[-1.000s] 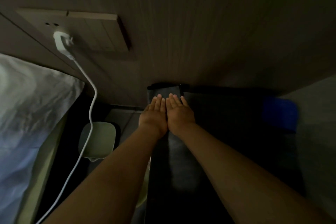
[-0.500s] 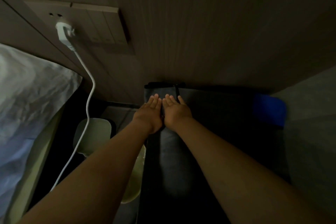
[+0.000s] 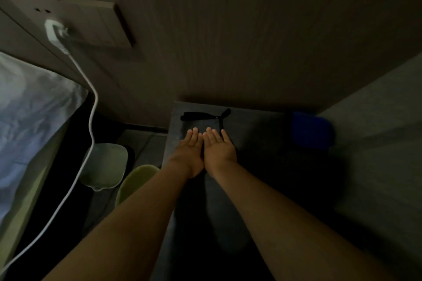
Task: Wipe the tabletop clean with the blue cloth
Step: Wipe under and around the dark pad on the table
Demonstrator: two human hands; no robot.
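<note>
The room is dim. My left hand [image 3: 189, 151] and my right hand [image 3: 218, 149] lie side by side, fingers straight, flat on the dark grey tabletop [image 3: 255, 125] near its far left part. Neither hand holds anything. The blue cloth [image 3: 311, 131] sits at the table's far right corner against the wall, well to the right of my right hand and untouched. A thin black strap-like thing [image 3: 205, 116] lies on the table just beyond my fingertips.
A wooden wall [image 3: 251, 29] rises behind the table. A white charger [image 3: 53, 33] is plugged into a wall socket, its cable [image 3: 91, 125] hanging down left. White bedding [image 3: 29, 109] lies far left. A pale bin [image 3: 105, 166] and a green stool [image 3: 134, 182] stand left of the table.
The view has tilted, so the table's far edge and the black strap show more fully. Both hands stay flat together on the tabletop. The blue cloth has not been touched.
</note>
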